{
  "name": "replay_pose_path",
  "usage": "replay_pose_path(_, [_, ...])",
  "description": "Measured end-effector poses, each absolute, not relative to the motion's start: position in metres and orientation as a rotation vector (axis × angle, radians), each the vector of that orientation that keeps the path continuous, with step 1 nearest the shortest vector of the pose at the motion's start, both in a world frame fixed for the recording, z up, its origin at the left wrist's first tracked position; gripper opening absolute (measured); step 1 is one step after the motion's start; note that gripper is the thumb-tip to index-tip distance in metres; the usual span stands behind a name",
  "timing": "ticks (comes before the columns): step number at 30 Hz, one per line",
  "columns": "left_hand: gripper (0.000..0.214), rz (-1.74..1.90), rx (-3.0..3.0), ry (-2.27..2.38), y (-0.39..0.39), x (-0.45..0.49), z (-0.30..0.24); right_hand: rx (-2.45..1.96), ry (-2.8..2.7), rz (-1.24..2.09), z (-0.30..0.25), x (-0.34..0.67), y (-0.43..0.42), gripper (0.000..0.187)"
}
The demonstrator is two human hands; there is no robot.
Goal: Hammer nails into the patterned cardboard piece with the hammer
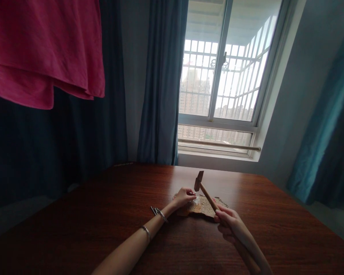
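A hammer (208, 197) with a wooden handle is gripped in my right hand (228, 220), its head raised at the upper left end of the handle. My left hand (185, 196) is pinched closed just below the hammer head; whatever sits between its fingertips is too small to make out. Under and beside both hands lies a flat tan piece (208, 206) dotted with many small holes, its edges uneven. Whitish and orange patches show on it near my left fingers. A few thin dark rods (154, 210) lie on the table beside my left wrist, partly hidden by it.
The brown wooden table (103, 221) reaches to the wall below a barred window (218, 88). Dark blue curtains (160, 95) hang behind its left side, and another curtain (318, 133) at right. A pink cloth (46, 53) hangs at the upper left.
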State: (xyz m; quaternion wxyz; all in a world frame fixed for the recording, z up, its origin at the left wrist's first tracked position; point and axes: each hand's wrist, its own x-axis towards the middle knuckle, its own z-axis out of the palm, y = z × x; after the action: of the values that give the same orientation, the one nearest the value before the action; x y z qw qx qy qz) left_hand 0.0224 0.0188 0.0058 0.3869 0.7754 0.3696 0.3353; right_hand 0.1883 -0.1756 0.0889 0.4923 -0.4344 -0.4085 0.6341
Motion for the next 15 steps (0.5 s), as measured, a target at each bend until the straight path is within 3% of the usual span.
replay_pose_path(15, [0.027,0.855,1.999,0.938,0.0152,0.0228,0.0101,-1.118,-0.990,1.475,0.0823,0.1848,-0.1752,0.052])
